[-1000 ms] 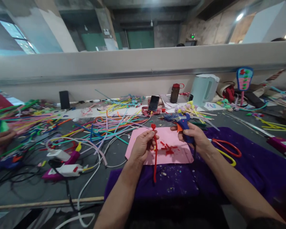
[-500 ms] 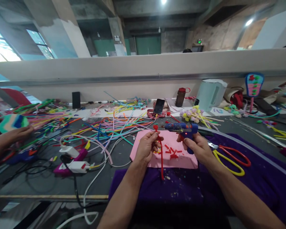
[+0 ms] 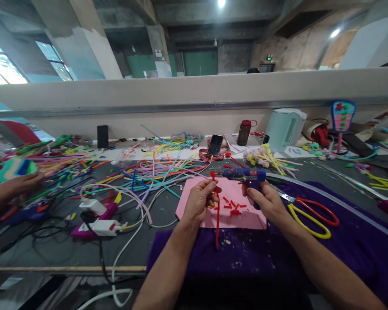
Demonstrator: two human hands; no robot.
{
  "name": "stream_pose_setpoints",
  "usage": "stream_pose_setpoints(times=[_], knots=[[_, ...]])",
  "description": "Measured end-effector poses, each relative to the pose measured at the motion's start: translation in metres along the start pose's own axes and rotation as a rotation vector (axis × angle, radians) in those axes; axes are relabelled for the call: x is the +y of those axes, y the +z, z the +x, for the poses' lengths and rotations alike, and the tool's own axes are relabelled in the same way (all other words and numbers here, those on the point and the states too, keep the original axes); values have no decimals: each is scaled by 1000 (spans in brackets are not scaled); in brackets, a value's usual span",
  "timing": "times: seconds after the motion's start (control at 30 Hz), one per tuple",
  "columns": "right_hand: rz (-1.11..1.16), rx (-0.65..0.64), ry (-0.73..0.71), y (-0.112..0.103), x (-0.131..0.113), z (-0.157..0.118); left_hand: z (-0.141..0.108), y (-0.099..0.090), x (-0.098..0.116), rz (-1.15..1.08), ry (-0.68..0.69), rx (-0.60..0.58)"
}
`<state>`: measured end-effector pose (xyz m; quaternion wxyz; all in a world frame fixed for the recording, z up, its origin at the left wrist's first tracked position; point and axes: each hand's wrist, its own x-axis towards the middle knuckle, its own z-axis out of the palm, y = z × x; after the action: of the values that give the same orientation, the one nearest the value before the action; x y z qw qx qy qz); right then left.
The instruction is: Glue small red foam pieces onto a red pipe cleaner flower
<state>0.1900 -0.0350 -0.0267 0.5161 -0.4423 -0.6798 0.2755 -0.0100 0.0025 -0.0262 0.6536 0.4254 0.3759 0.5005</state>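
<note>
Between the fingertips of my left hand [image 3: 198,198] is a red pipe cleaner [image 3: 217,228], its top curled into a small knot and its tail hanging down. My right hand [image 3: 265,198] is wrapped round the handle of a blue glue gun [image 3: 252,175], whose small light glows red. The gun's nozzle points left, close beside the curled red top; whether they touch I cannot tell. Beneath both hands lies a pink sheet [image 3: 190,206] with several short red pipe cleaner pieces [image 3: 234,206] on it.
Scissors [image 3: 310,217] with red and yellow handles lie on the purple cloth [image 3: 213,254] to the right. Loose pipe cleaners [image 3: 161,170] spread behind. A power strip [image 3: 110,213] with cables sits left. Another person's hand [image 3: 29,181] holds a striped piece at far left.
The red pipe cleaner has turned slightly in my left fingers, its lower end swinging a little left. The glue gun's nozzle stays close to its top.
</note>
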Motion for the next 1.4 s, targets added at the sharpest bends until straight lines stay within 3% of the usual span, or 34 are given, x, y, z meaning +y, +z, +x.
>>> stream_pose_setpoints(times=[0.27, 0.77, 1.17, 1.4], knots=[[11, 8, 34, 1, 11, -1, -1, 1, 1, 5, 14, -5], [-50, -14, 36, 0, 5, 0, -1, 0, -2, 19, 44, -36], [-48, 63, 5, 2, 2, 0, -3, 0, 0, 30, 38, -27], [-60, -9, 38, 1, 4, 0, -1, -1, -1, 35, 42, -13]])
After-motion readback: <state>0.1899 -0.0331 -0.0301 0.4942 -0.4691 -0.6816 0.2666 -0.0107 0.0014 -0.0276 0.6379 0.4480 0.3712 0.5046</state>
